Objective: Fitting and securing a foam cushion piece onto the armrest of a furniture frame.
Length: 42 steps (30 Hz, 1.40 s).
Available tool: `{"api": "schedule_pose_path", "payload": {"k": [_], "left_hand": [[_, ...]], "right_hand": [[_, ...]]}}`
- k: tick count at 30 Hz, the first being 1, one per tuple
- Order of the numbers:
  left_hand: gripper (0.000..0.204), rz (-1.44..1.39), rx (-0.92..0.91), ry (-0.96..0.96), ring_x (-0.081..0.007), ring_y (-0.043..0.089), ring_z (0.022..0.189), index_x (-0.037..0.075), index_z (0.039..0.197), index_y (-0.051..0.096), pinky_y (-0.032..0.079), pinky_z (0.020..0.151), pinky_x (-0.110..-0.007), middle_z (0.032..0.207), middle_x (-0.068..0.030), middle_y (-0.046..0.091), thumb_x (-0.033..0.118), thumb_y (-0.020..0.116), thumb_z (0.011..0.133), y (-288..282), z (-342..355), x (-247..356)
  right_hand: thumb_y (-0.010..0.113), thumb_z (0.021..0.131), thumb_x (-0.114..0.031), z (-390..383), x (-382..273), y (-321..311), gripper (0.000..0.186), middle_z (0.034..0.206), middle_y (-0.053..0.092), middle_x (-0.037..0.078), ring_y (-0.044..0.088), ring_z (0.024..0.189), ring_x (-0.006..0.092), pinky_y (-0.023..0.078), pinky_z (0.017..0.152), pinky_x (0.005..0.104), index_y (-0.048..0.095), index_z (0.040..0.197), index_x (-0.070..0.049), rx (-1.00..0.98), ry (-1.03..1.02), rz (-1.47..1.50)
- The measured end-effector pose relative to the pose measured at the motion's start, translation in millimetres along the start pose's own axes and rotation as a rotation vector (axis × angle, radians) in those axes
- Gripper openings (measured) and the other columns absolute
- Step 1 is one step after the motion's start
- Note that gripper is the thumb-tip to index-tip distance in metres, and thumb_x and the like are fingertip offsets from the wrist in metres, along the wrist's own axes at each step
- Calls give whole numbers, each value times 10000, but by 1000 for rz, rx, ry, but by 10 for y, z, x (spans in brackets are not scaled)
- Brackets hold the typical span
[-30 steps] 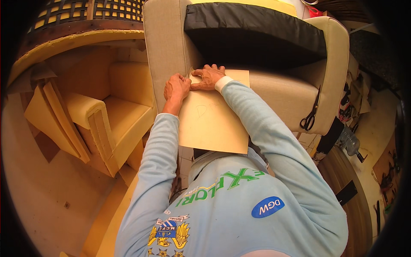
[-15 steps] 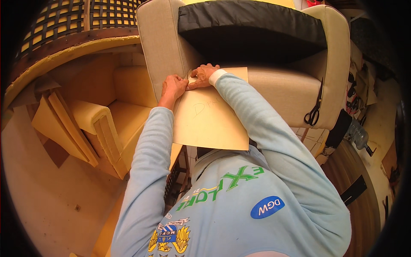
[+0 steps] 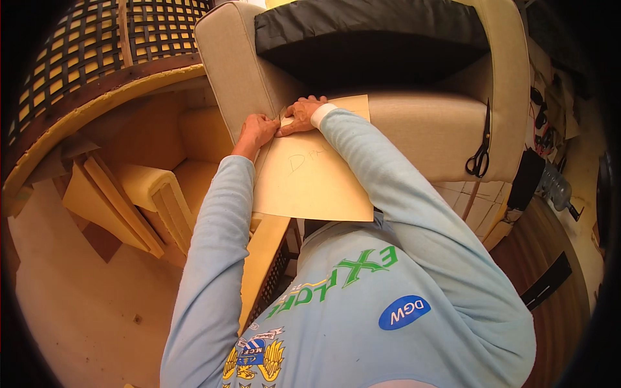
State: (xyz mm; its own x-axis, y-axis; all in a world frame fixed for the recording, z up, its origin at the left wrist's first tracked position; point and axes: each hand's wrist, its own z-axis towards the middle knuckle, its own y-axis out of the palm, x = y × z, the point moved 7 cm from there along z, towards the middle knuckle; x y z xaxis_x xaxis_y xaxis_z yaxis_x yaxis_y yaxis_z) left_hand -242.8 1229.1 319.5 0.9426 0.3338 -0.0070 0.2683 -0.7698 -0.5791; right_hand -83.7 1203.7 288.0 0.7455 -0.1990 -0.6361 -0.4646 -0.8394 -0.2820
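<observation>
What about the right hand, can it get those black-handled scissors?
Probably yes: the black-handled scissors lie uncovered on the beige armchair, off to the right, and nothing seems to block the way. The right hand would just have to leave the yellow sheet.

Upper left, black woven webbing (image 3: 158, 33) sweeps across the corner, and just below sits a yellow foam armchair (image 3: 150, 183), flat panels (image 3: 107, 208) tilted beside it; over at far right, a clear plastic bottle (image 3: 554, 185), and lower right, a black strip (image 3: 548, 279) on a curved brown surface (image 3: 550, 336)
</observation>
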Motion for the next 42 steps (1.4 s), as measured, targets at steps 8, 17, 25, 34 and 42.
{"api": "schedule_pose_path", "payload": {"k": [8, 17, 25, 34, 42], "left_hand": [[319, -57, -89, 26, -174, 570, 604, 37, 834, 702, 453, 518, -368, 711, -60, 632, 355, 721, 814, 21, 18, 43], [336, -93, -29, 99, -193, 576, 614, 30, 781, 675, 486, 581, -369, 710, -85, 648, 362, 715, 808, 77, 106, -33], [322, -56, -81, 21, -181, 548, 584, 32, 803, 683, 451, 528, -377, 686, -68, 622, 353, 709, 816, -27, -58, 99], [322, -72, -121, 21, -180, 550, 600, 39, 828, 685, 445, 537, -372, 688, -56, 613, 360, 703, 823, 19, 22, 51], [323, -31, -71, 100, -185, 568, 658, 49, 848, 683, 466, 572, -385, 729, -66, 626, 372, 690, 837, 42, 129, -26]], "right_hand": [[619, 649, -882, -35, 9, -33, 1023, 1420, 529, 137, 453, 1326, 349, 324, 1096, 488, 561, 1431, -226, 17, -55, -19], [692, 889, -437, -1688, 1449, -897, 401, 1041, 716, 81, 667, 951, 276, 465, 942, 446, 715, 1086, -89, 1274, -7, -158], [609, 922, -278, -2119, 2074, -614, 240, 807, 689, 19, 645, 874, 220, 465, 884, 383, 681, 756, -120, 1306, 268, -355], [584, 892, -209, -2126, 2073, -638, 206, 755, 654, 20, 615, 769, 223, 462, 786, 369, 632, 717, -113, 1330, 287, -404], [544, 904, -211, -2103, 2053, -628, 204, 779, 646, 25, 604, 783, 227, 452, 780, 369, 624, 745, -112, 1307, 261, -420]]}}
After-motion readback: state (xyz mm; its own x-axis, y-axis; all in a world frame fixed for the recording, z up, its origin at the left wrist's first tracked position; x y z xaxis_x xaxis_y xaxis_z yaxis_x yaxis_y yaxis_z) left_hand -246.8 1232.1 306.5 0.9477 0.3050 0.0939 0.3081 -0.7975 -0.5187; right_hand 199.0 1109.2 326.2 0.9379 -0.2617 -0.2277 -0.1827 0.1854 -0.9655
